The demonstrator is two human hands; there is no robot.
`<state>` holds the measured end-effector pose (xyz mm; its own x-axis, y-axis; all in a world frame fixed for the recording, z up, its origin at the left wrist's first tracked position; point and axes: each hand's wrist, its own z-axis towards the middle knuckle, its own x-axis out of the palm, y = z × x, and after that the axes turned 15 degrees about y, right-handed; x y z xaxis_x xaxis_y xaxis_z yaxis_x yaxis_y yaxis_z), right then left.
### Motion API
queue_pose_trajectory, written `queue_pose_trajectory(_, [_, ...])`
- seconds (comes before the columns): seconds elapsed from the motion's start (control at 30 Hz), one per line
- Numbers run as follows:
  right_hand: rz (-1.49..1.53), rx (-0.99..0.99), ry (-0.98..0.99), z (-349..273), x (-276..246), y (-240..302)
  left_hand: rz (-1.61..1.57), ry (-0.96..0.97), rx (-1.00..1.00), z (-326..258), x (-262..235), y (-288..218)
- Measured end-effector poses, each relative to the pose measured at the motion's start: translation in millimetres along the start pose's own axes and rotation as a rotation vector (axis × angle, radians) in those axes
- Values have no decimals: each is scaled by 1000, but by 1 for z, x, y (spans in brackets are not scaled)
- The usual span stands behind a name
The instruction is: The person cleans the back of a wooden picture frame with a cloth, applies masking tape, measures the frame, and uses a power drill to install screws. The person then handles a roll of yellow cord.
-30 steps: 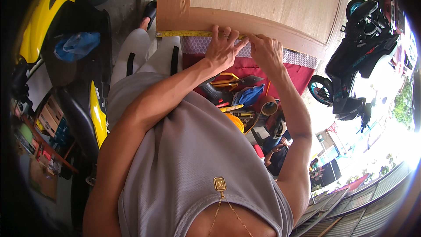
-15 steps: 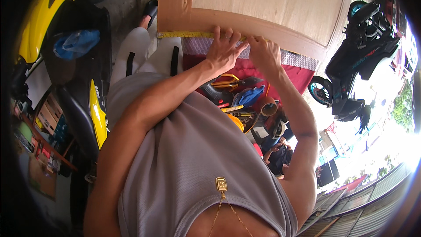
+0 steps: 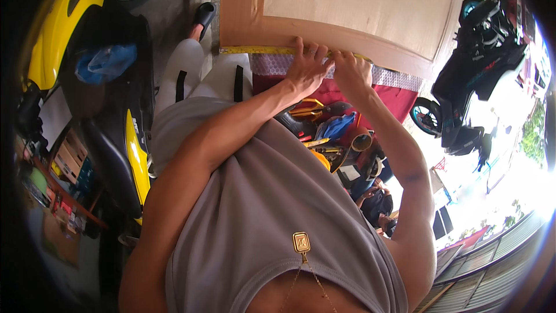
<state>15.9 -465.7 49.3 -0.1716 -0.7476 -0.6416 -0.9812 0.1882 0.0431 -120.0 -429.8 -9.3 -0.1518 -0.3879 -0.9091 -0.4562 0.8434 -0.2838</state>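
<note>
You are looking down over your own chest and grey sleeveless top at a large brown wooden door panel [image 3: 347, 6] lying flat across the top of the view. A yellow tape measure [image 3: 260, 50] is stretched along the panel's near edge. Your left hand [image 3: 307, 66] lies on that edge, fingers [image 3: 301, 46] pressed down on the tape and slightly spread. Your right hand [image 3: 352, 69] sits just beside it, touching the same edge; you cannot tell how its fingers are set. Below the panel hangs a red cloth [image 3: 399, 98], with a heap of tools [image 3: 330, 133] beneath. A yellow scooter [image 3: 58, 35] stands at your left, a dark motorcycle [image 3: 469, 81] at your right.
</note>
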Motion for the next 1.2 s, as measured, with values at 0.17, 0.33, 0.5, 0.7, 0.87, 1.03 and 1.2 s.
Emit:
queue_pose_trajectory(0.17, [108,66,-128,-2,-4,-8,-1,-43,62,1,1,9])
queue_pose_trajectory(0.33, [327,230,-272,-34,-40,-18,90,-72,104,6,7,16])
queue_pose_trajectory(0.5, [433,-21,-590,-25,20,-40,74,-170,233,6,1,23])
queue_pose_trajectory(0.7, [687,-100,-574,-70,30,3,-147,-167,461,-31,-38,39])
queue_pose_trajectory(0.87, [895,-102,-612,-120,27,45,-296,-171,583,-108,-149,52])
queue_pose_trajectory(1.03, [898,-188,-676,-118,0,63,-787,25,157,-110,-136,98])
queue_pose_trajectory(1.2, [1031,-414,-702,-79,-46,82,-1694,686,-32,-71,-114,111])
